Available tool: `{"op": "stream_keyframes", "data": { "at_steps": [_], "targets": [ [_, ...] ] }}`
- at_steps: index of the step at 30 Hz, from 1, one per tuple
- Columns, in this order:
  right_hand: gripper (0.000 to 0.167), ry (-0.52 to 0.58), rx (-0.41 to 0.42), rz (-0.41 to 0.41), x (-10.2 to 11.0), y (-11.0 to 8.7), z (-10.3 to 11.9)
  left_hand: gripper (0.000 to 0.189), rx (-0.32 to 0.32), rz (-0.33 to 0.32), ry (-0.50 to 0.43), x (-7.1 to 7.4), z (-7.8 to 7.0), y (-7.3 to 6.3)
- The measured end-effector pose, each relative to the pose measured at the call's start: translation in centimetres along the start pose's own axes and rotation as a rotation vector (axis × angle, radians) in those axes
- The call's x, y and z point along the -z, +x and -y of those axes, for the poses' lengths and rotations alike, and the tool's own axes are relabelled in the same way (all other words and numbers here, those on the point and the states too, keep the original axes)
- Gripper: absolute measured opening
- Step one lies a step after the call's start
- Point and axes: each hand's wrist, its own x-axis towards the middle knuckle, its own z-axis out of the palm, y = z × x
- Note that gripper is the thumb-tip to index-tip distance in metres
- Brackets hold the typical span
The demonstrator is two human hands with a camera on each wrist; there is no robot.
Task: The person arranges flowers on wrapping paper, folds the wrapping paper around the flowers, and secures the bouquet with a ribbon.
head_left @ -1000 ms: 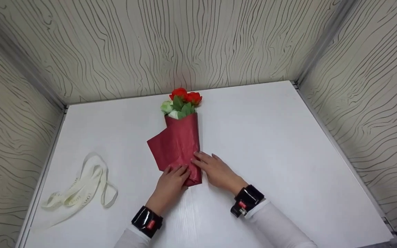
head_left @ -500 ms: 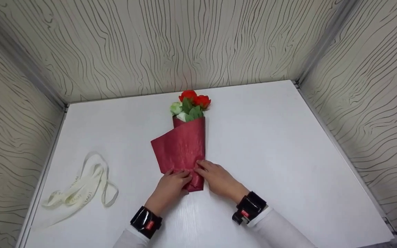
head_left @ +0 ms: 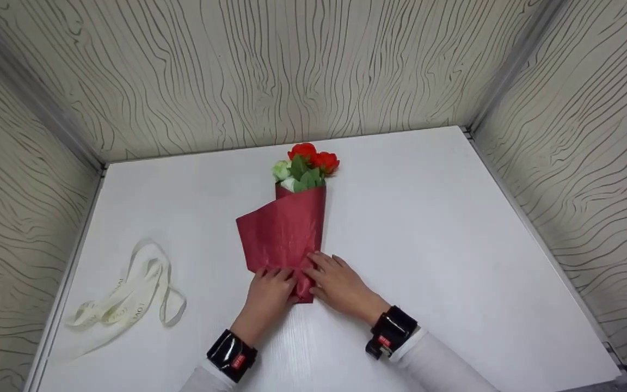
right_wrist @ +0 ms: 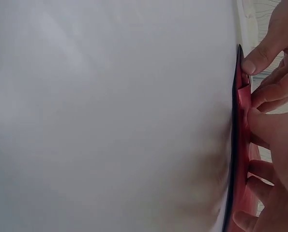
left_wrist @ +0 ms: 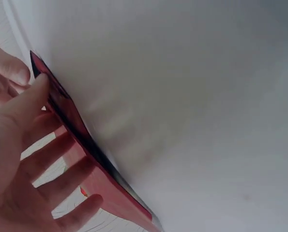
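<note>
A bouquet lies on the white table, with red flowers (head_left: 313,158), a pale green bloom (head_left: 281,170) and green leaves (head_left: 305,177) showing at its top. Dark red wrapping paper (head_left: 281,228) surrounds the stems, which are hidden. One paper corner juts out to the left. My left hand (head_left: 270,291) rests on the lower left of the paper, its fingers (left_wrist: 61,183) spread along it and its thumb near the bottom end. From the right, my right hand (head_left: 340,283) presses the lower paper with fingertips (right_wrist: 243,220) and thumb. Between the hands the paper is creased.
A loose cream ribbon (head_left: 147,288) with printed lettering lies in loops on the left of the table (head_left: 444,234). Walls with a wood-grain pattern (head_left: 292,71) stand behind and at both sides. Each wrist wears a black strap (head_left: 232,354).
The bouquet has shifted right and slightly toward me, its lower end lately swinging a little left. Both hands have stayed on the paper, and its bottom end looks narrower.
</note>
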Motion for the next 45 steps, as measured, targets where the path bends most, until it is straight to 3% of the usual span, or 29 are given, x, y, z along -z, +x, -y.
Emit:
{"op": "stream_keyframes", "data": {
  "at_steps": [9, 15, 19, 25, 30, 38, 45],
  "targets": [
    [0.049, -0.010, -0.003, -0.033, -0.1, 0.9, 0.6, 0.060, 0.150, 0.024, -0.092, 0.3, -0.9, 0.3],
    [0.044, -0.011, 0.007, -0.011, 0.0, 0.4, 0.8, 0.079, 0.238, 0.114, -0.093, 0.7, -1.3, 0.4],
    [0.041, 0.037, 0.035, -0.017, 0.1, -0.5, 0.8, 0.087, 0.241, 0.160, -0.112, 0.9, -1.5, 0.3],
    [0.025, 0.253, 0.113, -0.113, 0.2, -1.2, 0.6, 0.090, 0.229, 0.179, -0.098, 0.8, -1.3, 0.4],
    [0.026, 0.300, 0.172, -0.067, -0.1, -1.7, 0.2, 0.097, 0.225, 0.226, -0.139, 0.8, -1.0, 0.3],
    [0.030, 0.388, 0.127, -0.024, -0.1, -1.6, -0.2, 0.097, 0.240, 0.237, -0.172, 0.7, -0.9, 0.3],
    [0.030, 0.391, 0.005, -0.036, -0.1, -0.5, -1.0, 0.102, 0.232, 0.295, -0.136, 0.7, -0.7, 0.4]
  ]
}}
